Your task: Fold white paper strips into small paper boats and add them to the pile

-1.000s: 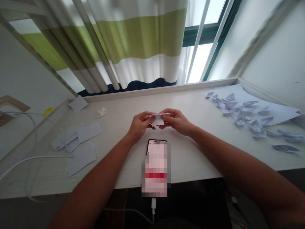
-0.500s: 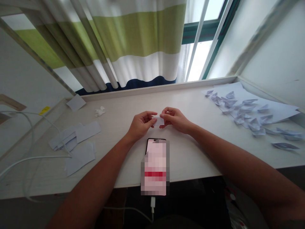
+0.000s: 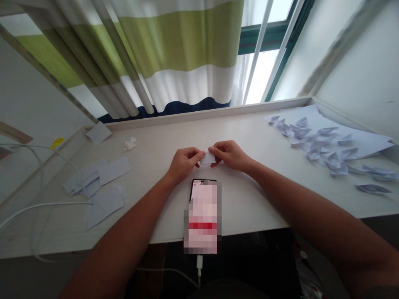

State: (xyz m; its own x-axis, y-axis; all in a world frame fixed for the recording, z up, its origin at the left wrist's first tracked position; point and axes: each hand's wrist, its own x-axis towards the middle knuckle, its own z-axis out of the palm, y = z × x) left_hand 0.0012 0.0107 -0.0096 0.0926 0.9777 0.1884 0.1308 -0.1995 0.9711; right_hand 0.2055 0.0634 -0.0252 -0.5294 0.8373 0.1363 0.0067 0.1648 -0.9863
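Observation:
Between my hands, just above the white desk (image 3: 162,141), is a small folded piece of white paper (image 3: 208,158). My left hand (image 3: 186,162) pinches its left edge with thumb and fingers. On the other side my right hand (image 3: 229,154) grips the upper right part, the thumb and index finger close together. The fingers partly cover the paper, so its exact folds are hard to make out. Right below the hands lies a phone (image 3: 204,216) with a blurred screen, its lower end over the desk's front edge.
Several small folded paper boats (image 3: 318,153) sit at the right, some on large white sheets (image 3: 364,143). Loose paper pieces (image 3: 115,170) lie at the left, near a crumpled white scrap (image 3: 130,144). White cables (image 3: 46,207) cross the left side; a charging plug (image 3: 199,262) hangs below the phone.
My left fingers have closed in, with the thumb now further up the paper. The paper has tilted slightly in my grip. Both hands stay in nearly the same place.

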